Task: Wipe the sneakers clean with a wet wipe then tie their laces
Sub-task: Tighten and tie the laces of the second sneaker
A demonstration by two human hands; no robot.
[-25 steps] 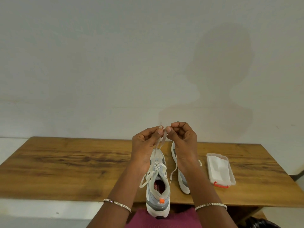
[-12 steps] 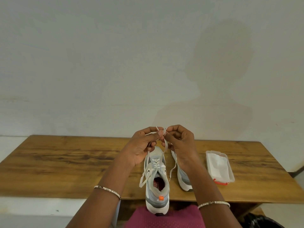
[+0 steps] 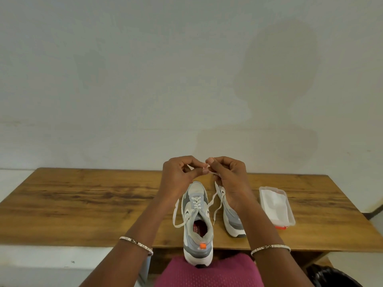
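Pinching the white laces (image 3: 209, 171) between curled fingertips, the left hand (image 3: 178, 179) and right hand (image 3: 229, 181) meet above the toe of the near sneaker (image 3: 196, 222), whose heel overhangs the near edge of the wooden table (image 3: 83, 206). The second sneaker (image 3: 232, 218) lies just right, partly behind the right wrist. Farther right sits a clear wipes box (image 3: 276, 206). A pale wall (image 3: 145, 79) rises behind.

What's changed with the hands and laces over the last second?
Both hands, left hand and right hand, keep pinching the laces above the near sneaker, working the ends between the fingertips. The other sneaker, wipes box and table stayed put.
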